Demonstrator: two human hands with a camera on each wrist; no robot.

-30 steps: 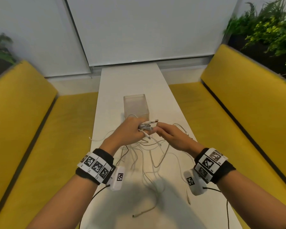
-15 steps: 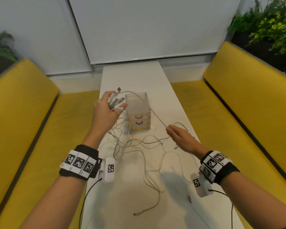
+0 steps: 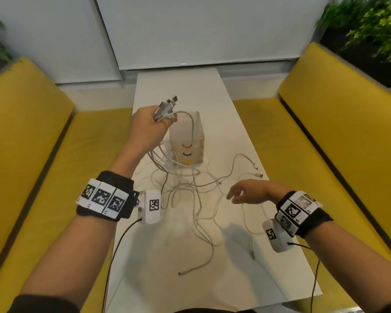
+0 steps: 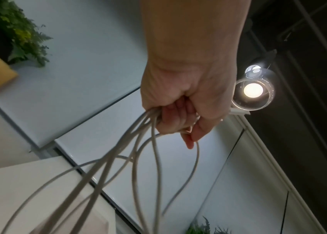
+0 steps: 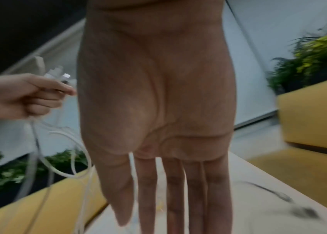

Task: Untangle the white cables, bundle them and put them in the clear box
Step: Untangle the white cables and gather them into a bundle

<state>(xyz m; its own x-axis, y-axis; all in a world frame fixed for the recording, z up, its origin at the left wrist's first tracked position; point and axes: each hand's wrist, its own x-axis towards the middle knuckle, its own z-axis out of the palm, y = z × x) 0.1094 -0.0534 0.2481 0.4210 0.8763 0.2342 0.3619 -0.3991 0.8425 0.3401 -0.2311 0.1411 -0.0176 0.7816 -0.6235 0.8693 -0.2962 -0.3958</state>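
Gripping a cluster of thin white cables (image 3: 185,177) just below their connector ends, the left hand (image 3: 148,129) is raised above the long white tabletop (image 3: 224,105), at the left side of the clear plastic box (image 3: 187,141). The left wrist view shows the fingers (image 4: 175,117) curled tight around the strands (image 4: 134,161), which fan out downward from the fist (image 4: 188,88). The metal-tipped plugs (image 3: 167,106) stick up past the knuckles; they also show in the right wrist view (image 5: 57,75) above the left hand (image 5: 20,98).

Right hand (image 3: 255,192): palm down, low over the right part of the tabletop, holding nothing. Fingers (image 5: 175,194) straight and slightly spread; loose cable strands (image 5: 62,158) visible to its left and behind the fingers. Whether any fingertip touches a strand cannot be told; frame is blurred.

Cables: from the left hand they drop to the tabletop in front of the clear box and spread in a loose tangle toward the near edge. One strand arches over the box's near-left corner. Two free plug ends lie to the right of the box, one more near the front edge. No cable lies inside the box.

Clear box: upright at mid-tabletop, with red, blue and yellow arc marks on its near face.

Yellow upholstered benches (image 3: 36,154) flank the tabletop; green plants (image 3: 370,26) stand behind the right bench.
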